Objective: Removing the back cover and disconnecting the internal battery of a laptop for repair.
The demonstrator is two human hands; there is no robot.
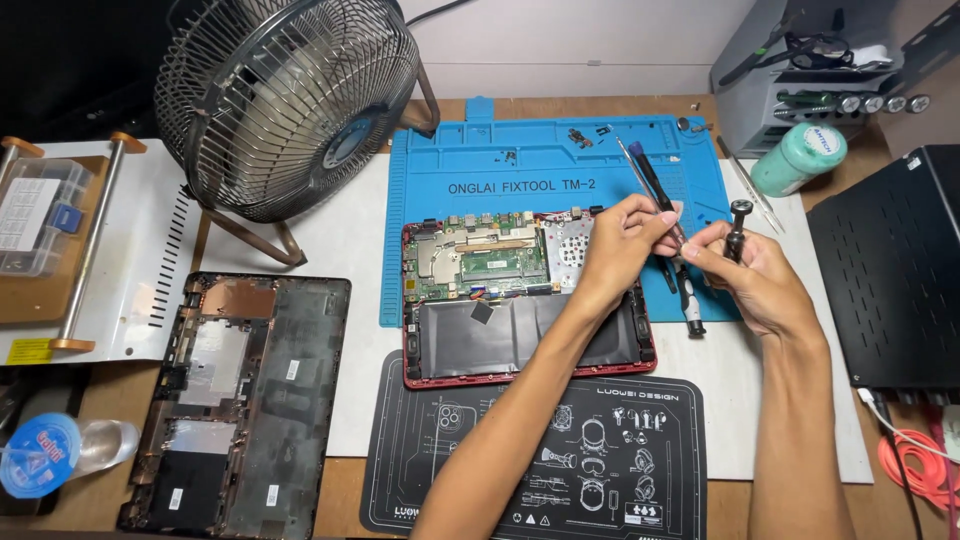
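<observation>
Screwdriver (737, 232) upright in right hand (762, 282), cap up.

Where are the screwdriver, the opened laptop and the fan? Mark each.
screwdriver (737, 232): head view, its black handle above the right hand.
opened laptop (500, 335): head view, its black battery.
fan (290, 100): head view, its wire grille.

A metal fan (290, 100) stands at the far left of the counter (780, 420). A removed laptop bottom cover (245, 400) lies at near left, beside a blue-capped bottle (50, 455). A green container (800, 158) sits far right, next to a black perforated case (890, 265).
</observation>
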